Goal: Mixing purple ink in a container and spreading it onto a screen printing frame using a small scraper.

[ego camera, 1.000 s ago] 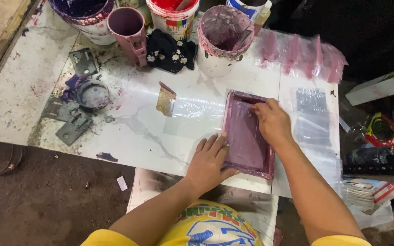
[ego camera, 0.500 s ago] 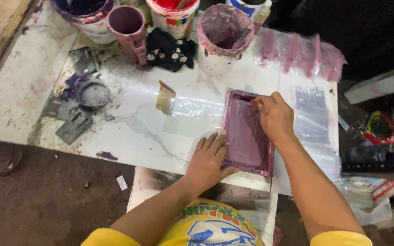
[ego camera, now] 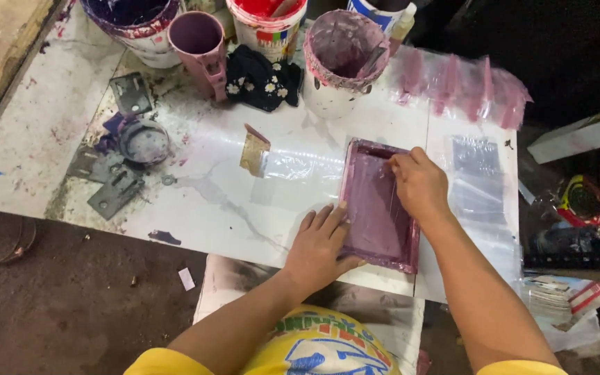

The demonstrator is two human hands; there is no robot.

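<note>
My arms are bare from shoulder to wrist, and my left hand and right hand wear no gloves, rings or watch. I wear a yellow sleeveless shirt with a blue, white and red print across the chest.

Two hands, the left hand and the right hand; one purple frame; two paint buckets, one with purple paint, one with red; one pink mug; one paint-smeared tub; one black flowered cloth; one round tin; three grey metal plates.
</note>
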